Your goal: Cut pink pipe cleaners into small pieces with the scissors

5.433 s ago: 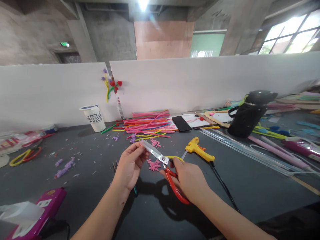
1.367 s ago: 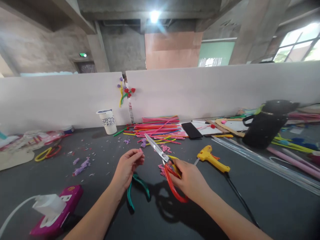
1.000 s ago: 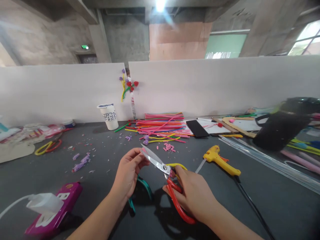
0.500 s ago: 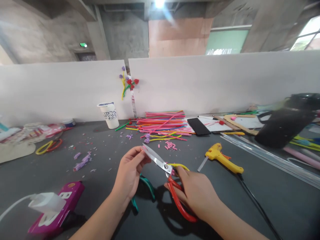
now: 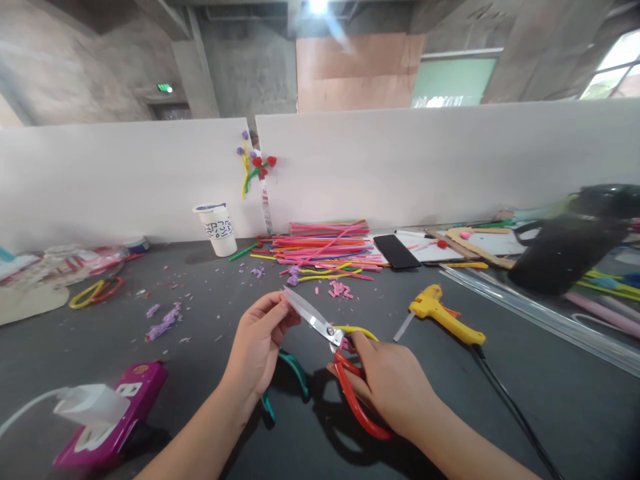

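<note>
My right hand is closed round the red-handled scissors. Their blades lie together and point up and left. A yellow pipe cleaner and a bit of pink show beside the scissors' pivot, at the fingers of that hand. The blade tip reaches the pinched thumb and fingertips of my left hand; what they pinch is too small to make out. Green-handled pliers lie on the table under my left hand, partly hidden by it. Small cut pink pieces are scattered just beyond the scissors.
Pink, red and yellow pipe cleaners are piled by the white partition. A yellow glue gun with a cord lies right, near a phone and a black bottle. At left are a paper cup and a purple power strip.
</note>
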Demonstrator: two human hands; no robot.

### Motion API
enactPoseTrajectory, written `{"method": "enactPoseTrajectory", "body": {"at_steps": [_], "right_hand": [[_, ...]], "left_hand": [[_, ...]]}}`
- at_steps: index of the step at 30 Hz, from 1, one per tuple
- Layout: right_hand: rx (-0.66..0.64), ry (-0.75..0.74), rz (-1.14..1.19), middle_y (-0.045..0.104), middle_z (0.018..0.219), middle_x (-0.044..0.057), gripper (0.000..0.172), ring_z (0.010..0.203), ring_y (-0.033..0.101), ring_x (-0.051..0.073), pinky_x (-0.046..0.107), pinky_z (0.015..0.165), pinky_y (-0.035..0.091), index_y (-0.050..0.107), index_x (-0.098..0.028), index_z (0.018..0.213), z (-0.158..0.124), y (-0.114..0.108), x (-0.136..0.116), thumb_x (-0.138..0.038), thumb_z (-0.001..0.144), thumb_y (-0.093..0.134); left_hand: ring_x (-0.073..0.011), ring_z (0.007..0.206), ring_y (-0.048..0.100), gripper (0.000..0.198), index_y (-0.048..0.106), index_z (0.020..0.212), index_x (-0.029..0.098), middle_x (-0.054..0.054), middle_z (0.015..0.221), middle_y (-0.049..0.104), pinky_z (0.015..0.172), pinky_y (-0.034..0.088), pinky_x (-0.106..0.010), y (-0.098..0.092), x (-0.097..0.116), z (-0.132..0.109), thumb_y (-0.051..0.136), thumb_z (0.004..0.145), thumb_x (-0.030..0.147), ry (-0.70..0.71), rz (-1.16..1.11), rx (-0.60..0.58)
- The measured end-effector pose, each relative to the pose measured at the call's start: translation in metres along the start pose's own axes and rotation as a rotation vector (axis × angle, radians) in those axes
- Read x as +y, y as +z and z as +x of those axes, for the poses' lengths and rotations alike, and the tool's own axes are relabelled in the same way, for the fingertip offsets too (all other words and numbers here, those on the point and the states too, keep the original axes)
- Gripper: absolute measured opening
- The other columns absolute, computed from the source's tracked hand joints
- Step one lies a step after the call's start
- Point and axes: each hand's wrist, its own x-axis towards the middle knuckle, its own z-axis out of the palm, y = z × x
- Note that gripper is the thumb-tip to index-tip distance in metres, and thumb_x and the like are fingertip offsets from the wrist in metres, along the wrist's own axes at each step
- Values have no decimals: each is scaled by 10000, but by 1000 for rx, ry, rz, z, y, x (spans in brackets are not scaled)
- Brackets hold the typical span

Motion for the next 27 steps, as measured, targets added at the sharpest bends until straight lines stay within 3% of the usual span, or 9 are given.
{"method": "enactPoseTrajectory", "body": {"at_steps": [21, 27], "right_hand": [[31, 5, -7, 599, 547, 18, 407, 478, 569, 164, 246, 447, 239, 505, -178, 817, -1, -1, -2, -536, 814, 312], [-6, 98, 94, 593, 551, 7, 368, 481, 563, 161, 233, 442, 253, 505, -195, 798, 0, -7, -4, -532, 794, 356]], "left_hand": [[-92, 602, 524, 63, 612, 666, 148, 1, 649, 577, 617, 431, -201, -1, 2, 3, 619, 663, 211, 9, 14, 21], [-85, 628, 536, 78, 627, 713, 153, -1, 681, 605, 643, 426, -197, 0, 3, 2, 607, 686, 223, -15, 16, 3]]}}
